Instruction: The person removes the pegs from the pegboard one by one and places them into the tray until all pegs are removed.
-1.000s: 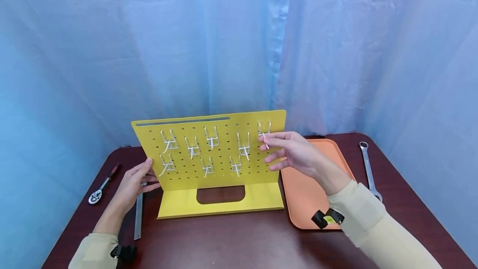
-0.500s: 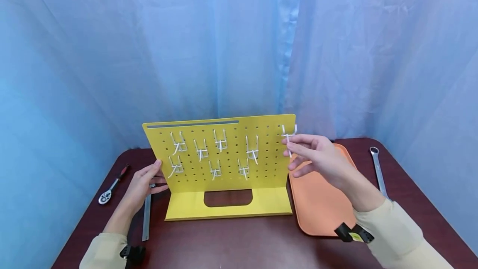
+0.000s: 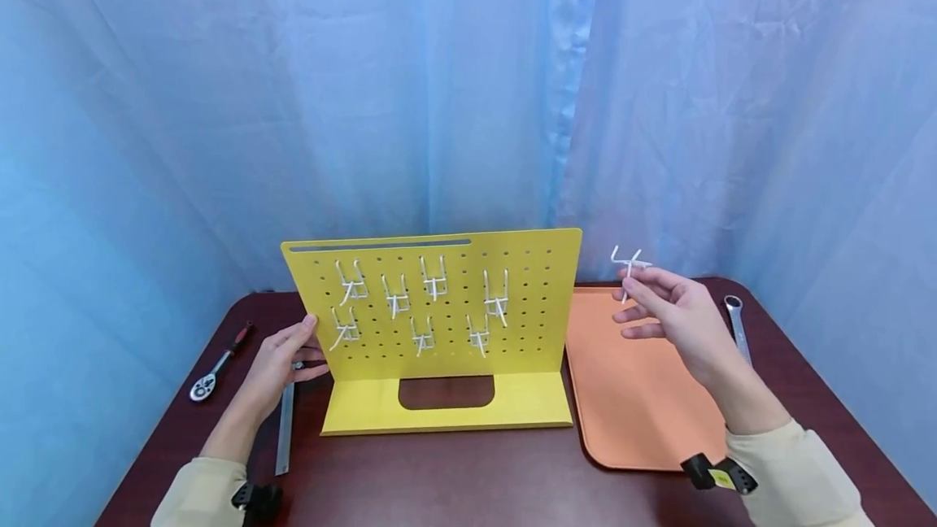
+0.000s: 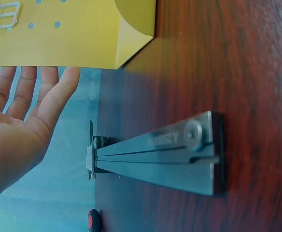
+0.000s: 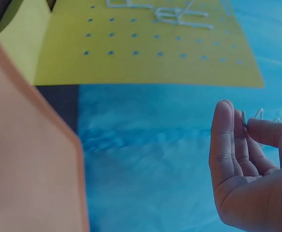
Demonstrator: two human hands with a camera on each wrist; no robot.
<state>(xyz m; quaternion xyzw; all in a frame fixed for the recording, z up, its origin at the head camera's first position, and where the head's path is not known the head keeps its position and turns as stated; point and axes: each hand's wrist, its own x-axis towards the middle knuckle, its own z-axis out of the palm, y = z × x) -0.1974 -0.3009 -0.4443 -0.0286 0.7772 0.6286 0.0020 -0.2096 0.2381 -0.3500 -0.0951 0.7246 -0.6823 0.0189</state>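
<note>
A yellow pegboard stand (image 3: 446, 402) stands upright on the table, with several white wire hooks (image 3: 496, 302) on its face. My left hand (image 3: 272, 362) holds the board's left edge; in the left wrist view its fingers (image 4: 22, 94) reach behind that edge. To the right of the board, my right hand (image 3: 681, 320) pinches a loose white pegboard hook (image 3: 629, 263) between thumb and index finger, above the orange tray (image 3: 644, 405). The other fingers are spread. In the right wrist view the fingers largely hide this hook.
A caliper (image 4: 160, 154) lies on the table below my left hand. Farther left is a ratchet wrench (image 3: 220, 364) with a red and black handle. Beyond the tray, a combination wrench (image 3: 738, 328) lies at the right, partly behind my wrist. Blue curtains (image 3: 468, 88) hang behind.
The hook at the board's upper right has come off in my right hand and moved right, over the tray. My left hand stays at the board's left edge. The head view has shifted slightly.
</note>
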